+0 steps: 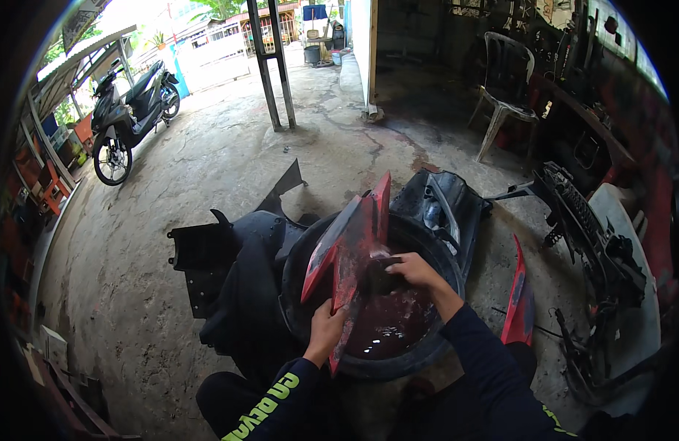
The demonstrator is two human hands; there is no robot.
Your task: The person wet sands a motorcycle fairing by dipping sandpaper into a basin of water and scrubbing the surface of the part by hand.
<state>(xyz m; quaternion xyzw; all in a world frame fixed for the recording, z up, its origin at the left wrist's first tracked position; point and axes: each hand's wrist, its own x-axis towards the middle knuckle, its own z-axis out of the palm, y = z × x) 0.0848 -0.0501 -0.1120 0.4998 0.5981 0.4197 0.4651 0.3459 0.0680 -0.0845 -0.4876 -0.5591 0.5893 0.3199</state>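
Note:
My left hand (326, 331) grips the lower end of a red motorcycle fairing panel (348, 253), its fingers closed round the edge. The panel is scuffed, with dark grey patches, and stands tilted over a round black tub (420, 364) of dark reddish water (398, 323). At the panel's right side, my right hand (416, 270) pinches a dark flat piece (378, 273), close to or against the panel; its kind cannot be made out.
Black plastic body parts (244, 272) crowd the tub's left side. Behind it lies another black part (457, 213). A narrow red panel (519, 309) and a black frame part (597, 242) lie to the right. Farther off are a plastic chair (501, 88), a metal post (272, 66) and a motorbike (133, 110).

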